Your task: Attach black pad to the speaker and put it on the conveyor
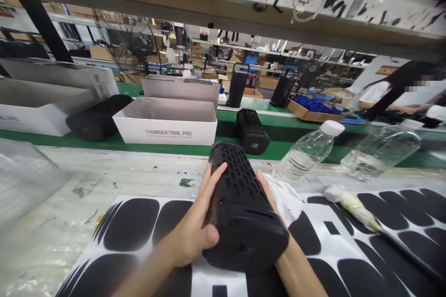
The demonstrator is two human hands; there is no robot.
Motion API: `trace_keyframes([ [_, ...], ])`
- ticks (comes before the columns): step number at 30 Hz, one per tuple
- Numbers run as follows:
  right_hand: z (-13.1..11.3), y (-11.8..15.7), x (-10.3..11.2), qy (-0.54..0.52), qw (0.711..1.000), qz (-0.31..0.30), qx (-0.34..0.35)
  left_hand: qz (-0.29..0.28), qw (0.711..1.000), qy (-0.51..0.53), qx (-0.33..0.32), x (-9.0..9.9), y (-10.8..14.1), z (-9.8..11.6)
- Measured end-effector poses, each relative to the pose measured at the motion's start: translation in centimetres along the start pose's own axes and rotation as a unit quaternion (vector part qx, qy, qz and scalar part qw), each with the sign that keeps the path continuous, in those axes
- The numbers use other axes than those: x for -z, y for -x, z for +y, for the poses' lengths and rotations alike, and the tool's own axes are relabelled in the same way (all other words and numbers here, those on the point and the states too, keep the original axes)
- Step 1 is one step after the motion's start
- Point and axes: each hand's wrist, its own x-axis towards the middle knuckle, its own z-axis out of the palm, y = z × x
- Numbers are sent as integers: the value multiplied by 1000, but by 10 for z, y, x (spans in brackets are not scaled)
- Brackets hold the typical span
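Observation:
My two hands hold a black perforated cylindrical portable speaker (240,199) up over the work surface, its grille end tilted away from me. My left hand (193,227) wraps its near side, with the fingers spread on the holes. My right hand (265,189) lies mostly hidden behind the speaker, and only its fingertips show at the far side. Beneath them is a white sheet printed with black rounded shapes (306,236). A white cloth (282,199) lies just beyond my right hand.
A clear plastic water bottle (306,151) and a second bottle (381,151) lie to the right, near a glue-tipped tool (351,206). Beyond them are a green conveyor edge (104,141), a white Thunder Trail Pro box (165,123), and another black speaker (252,131). A co-worker (383,95) works at the far right.

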Motion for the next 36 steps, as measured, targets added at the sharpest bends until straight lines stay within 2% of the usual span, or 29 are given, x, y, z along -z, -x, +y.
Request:
trace_keyframes([
  [2, -2, -1, 0, -21, 999, -27, -21, -11, 1000, -9, 6, 1, -2, 4],
  [6, -9, 3, -1, -71, 994, -70, -54, 24, 999, -9, 23, -4, -4, 20],
  [10, -15, 9, 2, -116, 982, -109, -98, 4, 996, -89, 32, -6, -3, 36],
  [14, -15, 6, 5, -160, 976, -111, -100, -17, 991, -130, 26, -11, 6, 33],
  [17, -12, 9, 7, -185, 973, -101, -89, -19, 987, -155, 21, -26, 19, 27],
  [19, -11, 17, 7, -197, 972, -96, -83, 10, 979, -206, -4, -38, 31, 28],
  [23, -8, 33, 7, -208, 970, -93, -89, 56, 947, -298, -105, -54, 49, 38],
  [25, -8, 35, 7, -206, 969, -89, -100, 66, 956, -259, -122, -57, 50, 38],
  [27, -9, 34, 7, -202, 970, -81, -104, 91, 978, -153, -108, -59, 47, 32],
  [30, -13, 34, 6, -189, 975, -67, -91, 128, 991, 16, -26, -61, 43, 22],
  [32, -18, 38, 4, -166, 981, -60, -83, 117, 985, 124, 36, -61, 42, 18],
  [36, -28, 41, -6, -104, 991, -62, -63, 84, 947, 290, 108, -50, 44, 20],
])
